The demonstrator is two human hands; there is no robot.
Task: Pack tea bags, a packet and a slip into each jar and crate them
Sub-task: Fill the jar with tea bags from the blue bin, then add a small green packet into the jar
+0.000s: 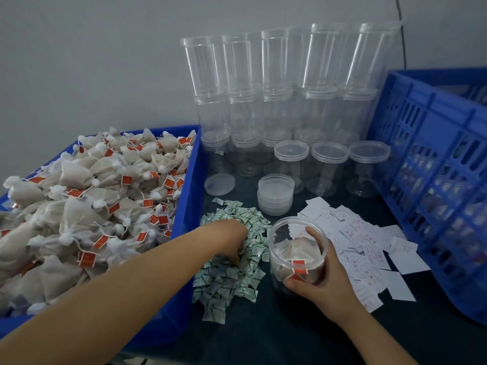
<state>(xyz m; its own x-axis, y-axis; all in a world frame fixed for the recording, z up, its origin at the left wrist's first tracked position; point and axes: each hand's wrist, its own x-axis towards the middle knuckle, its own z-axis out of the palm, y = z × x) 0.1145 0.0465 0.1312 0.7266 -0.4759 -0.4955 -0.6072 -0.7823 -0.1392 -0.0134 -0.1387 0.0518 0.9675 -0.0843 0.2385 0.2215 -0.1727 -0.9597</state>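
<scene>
A dark green work surface (303,333) meets a plain grey wall (92,61) across the top of the frame. At lower centre the left hand (233,239) reaches into a heap of green-and-white packets (232,270), fingers curled down among them — whether they pinch one cannot be told. Just right of it, the right hand (326,275) wraps thumb and fingers around an open clear jar (297,248) holding tea bags with red tags. White paper slips (363,246) lie scattered right of the jar. At left, a blue bin (189,206) is heaped with tea bags (92,196). Stacked empty jars (284,101) line the wall, with a pile of clear lids (275,197) before them — a slotted blue crate (434,180) fills the right edge.
</scene>
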